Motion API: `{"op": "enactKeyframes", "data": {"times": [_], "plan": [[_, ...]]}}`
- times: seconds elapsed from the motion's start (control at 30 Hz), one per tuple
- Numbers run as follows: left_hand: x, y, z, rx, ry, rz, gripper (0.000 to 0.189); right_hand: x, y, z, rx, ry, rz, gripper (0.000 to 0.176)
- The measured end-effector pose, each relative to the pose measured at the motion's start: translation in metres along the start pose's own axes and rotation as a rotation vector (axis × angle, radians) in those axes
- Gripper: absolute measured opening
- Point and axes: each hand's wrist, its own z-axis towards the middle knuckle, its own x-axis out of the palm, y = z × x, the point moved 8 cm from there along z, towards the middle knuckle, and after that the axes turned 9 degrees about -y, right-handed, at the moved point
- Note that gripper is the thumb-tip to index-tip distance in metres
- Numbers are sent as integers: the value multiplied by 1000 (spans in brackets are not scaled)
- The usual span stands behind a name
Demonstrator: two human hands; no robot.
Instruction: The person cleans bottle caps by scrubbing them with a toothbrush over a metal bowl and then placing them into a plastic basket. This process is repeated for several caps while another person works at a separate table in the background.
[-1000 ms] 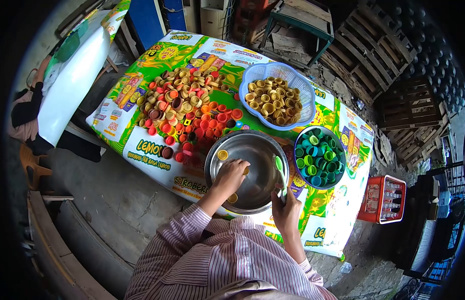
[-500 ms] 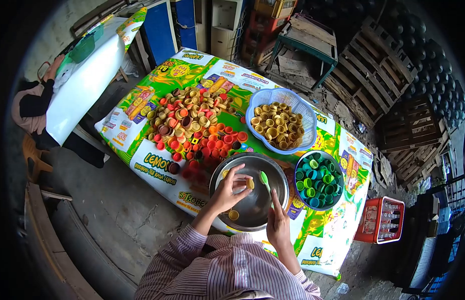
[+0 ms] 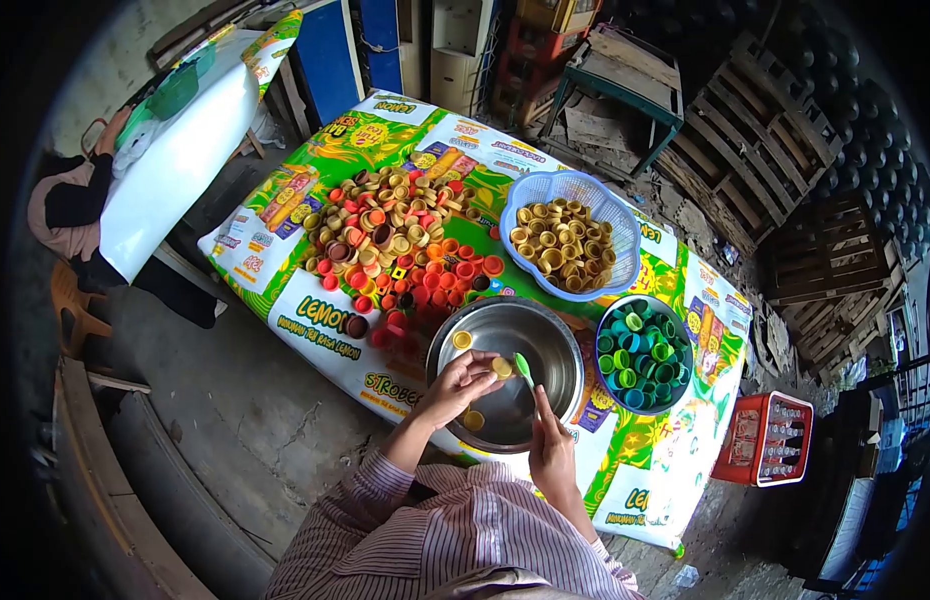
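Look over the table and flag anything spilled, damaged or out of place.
Only the loose heap of caps stands out: mixed colours, spread straight on the patterned tablecloth, while others sit in the blue basket and smaller bowl. It may be deliberate. No damage is visible.

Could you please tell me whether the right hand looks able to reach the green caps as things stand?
Probably yes: the green caps lie uncovered near the right hand, though the brush it holds would likely hinder picking one up.

Table under printed cover [image 3: 675, 475] | loose caps [image 3: 385, 212] | blue basket [image 3: 575, 184] | metal bowl [image 3: 559, 358] | round basin [image 3: 670, 404]
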Motion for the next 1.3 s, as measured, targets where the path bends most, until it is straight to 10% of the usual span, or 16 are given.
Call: {"op": "enactKeyframes", "data": {"times": [1.3], "plan": [[16,21,-3,-159,45,-320,32,-18,-2,-8,43,37,15,55]]}}
